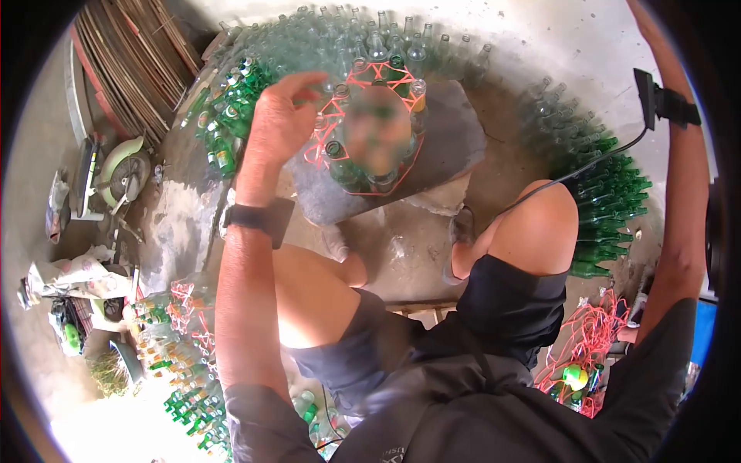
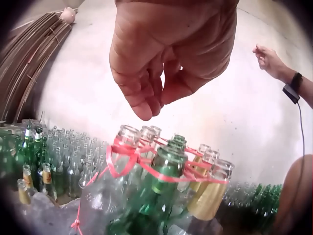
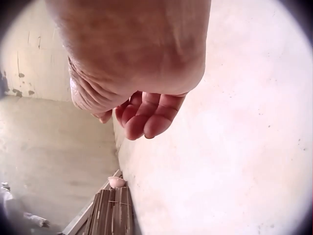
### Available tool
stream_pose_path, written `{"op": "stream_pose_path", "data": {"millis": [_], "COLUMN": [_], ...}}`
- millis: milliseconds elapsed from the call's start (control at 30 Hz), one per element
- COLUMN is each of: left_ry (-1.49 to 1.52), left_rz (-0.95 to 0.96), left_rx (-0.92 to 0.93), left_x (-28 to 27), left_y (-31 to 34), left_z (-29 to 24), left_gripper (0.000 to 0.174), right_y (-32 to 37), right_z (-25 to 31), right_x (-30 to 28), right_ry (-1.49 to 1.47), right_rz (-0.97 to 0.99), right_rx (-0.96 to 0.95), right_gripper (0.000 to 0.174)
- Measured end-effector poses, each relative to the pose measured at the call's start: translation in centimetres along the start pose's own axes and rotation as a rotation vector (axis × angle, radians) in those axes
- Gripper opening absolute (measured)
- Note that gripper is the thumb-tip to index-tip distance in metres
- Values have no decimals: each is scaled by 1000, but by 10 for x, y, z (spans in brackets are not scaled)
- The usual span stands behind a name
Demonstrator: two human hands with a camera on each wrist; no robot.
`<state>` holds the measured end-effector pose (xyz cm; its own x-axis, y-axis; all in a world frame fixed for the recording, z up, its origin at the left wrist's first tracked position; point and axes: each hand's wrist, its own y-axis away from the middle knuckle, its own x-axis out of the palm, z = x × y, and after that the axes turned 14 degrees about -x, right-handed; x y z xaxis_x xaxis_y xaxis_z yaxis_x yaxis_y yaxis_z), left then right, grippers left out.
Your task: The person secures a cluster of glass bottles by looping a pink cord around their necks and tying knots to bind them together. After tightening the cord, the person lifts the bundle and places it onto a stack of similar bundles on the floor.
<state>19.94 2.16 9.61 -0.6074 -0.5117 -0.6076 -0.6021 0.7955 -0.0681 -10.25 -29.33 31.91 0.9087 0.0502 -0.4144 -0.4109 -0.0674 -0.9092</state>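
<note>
A bundle of glass bottles (image 1: 380,181), clear and green, stands upright on a dark slab (image 1: 455,131) in front of the person. Pink-red string (image 2: 156,174) loops and crosses around the bottle necks, with a bow-like loop on the near side in the left wrist view. Just above the bottle tops hangs the left hand (image 2: 171,49), its fingers loosely curled, nothing visible between them. The right hand (image 3: 142,98) is raised off to the right, well away from the bundle, fingers loosely bent and holding nothing. In the head view it lies beyond the frame's top edge.
Many clear bottles (image 1: 309,42) stand along the wall behind the slab. Green bottles (image 1: 610,201) line the right side, and others (image 1: 224,127) lie at left. Tangled pink string (image 1: 594,332) is beside the person's right hip. Stacked boards (image 1: 131,62) lean at far left.
</note>
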Motion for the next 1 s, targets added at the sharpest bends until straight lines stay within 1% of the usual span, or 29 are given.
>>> {"op": "stream_pose_path", "data": {"millis": [67,100,167,200,233,267,300,333,367,433,467,500,533,567,600,633,667,700,733,767,800,833,867,933,967,1000], "left_ry": [34,-5,-34,-61,-62,-82,-100,-98,-97,-95,-148,-202,-202,-253,-305,-389,-390,-468,-545,-545,-584,-622,-624,-698,-698,-786], "left_rz": [29,23,35,51,48,75,102,101,128,151,162,172,170,177,183,212,212,211,209,207,272,337,334,374,375,379], "left_rx": [-141,-125,-101,-75,-77,-41,-4,-6,-8,-11,47,107,112,170,228,208,213,257,300,304,234,163,168,200,202,186], "left_x": [-12,-14,-12,-11,-9,-6,-3,0,3,8,10,12,15,21,26,27,30,35,38,40,40,42,44,51,55,58], "left_y": [-4,-6,-11,-11,-10,-10,-9,-8,-8,-6,-5,-6,-8,-10,-12,-9,-11,-14,-15,-17,-17,-18,-22,-27,-29,-30], "left_z": [0,-1,3,2,1,0,-2,-5,-8,-15,-18,-21,-20,-16,-16,-23,-23,-19,-21,-23,-32,-37,-39,-39,-40,-42], "left_gripper": [55,54,53,53,53,52,52,52,52,53,55,57,57,61,64,72,72,75,78,78,85,92,92,99,99,97], "right_y": [0,-2,-7,-4,-1,2,9,20,35,63,76,97,112,123,136,149,162,173,183,191,198,207,214,223,226,228], "right_z": [-30,-36,-44,-41,-37,-30,-24,-15,-6,15,26,52,76,114,128,145,159,170,179,185,189,191,192,193,193,193], "right_x": [-10,-17,-27,-28,-32,-36,-40,-44,-48,-56,-60,-60,-60,-48,-44,-38,-36,-33,-27,-20,-16,-12,-9,-4,-2,-1], "right_ry": [113,108,219,215,225,237,233,226,220,203,130,123,126,-24,-179,-224,-260,-298,-294,-302,-307,-302,-276,-252,-251,-252], "right_rz": [14,11,96,95,135,175,176,240,306,429,588,617,726,675,706,707,759,810,809,765,719,717,749,783,801,818], "right_rx": [-181,-179,-148,-147,-149,-154,-157,9,176,508,410,389,274,323,281,218,261,302,303,187,70,70,34,2,-37,-78], "right_gripper": [33,33,32,32,31,31,31,27,27,38,34,30,31,20,24,27,27,28,28,27,27,27,25,23,21,20]}}
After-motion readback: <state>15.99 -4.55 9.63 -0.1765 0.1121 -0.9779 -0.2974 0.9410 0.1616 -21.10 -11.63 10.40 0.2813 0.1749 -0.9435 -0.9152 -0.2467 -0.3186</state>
